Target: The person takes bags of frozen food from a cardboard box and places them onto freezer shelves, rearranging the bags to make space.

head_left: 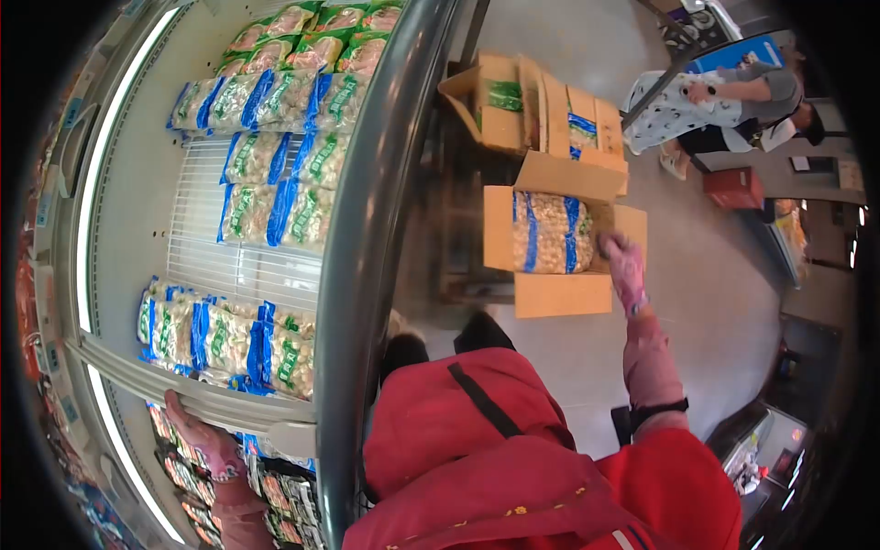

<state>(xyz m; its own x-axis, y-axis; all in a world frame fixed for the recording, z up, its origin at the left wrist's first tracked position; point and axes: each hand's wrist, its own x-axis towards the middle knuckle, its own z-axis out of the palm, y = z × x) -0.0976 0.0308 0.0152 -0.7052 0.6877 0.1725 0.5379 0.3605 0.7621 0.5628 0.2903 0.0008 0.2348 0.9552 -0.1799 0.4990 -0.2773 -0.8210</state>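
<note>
My left hand (196,436) reaches to the freezer door frame (206,390), with its fingers hooked at the frame's edge. Just beyond that frame lie bags of frozen meatballs (229,335), white and blue with green print. My right hand (624,264) is at the right side of an open carton (564,295), its fingers curled and slightly blurred. Whatever those fingers may hold does not show. Inside this carton, right beside the hand, is a clear-and-blue bag of pale round balls (541,234).
More blue bags (247,99) and green-and-pink bags (316,52) fill the freezer's far end, around a bare wire rack (188,229). A dark freezer rim (367,247) separates it from the cartons. Behind are other open cartons (500,119). Another person (733,96) stands at upper right.
</note>
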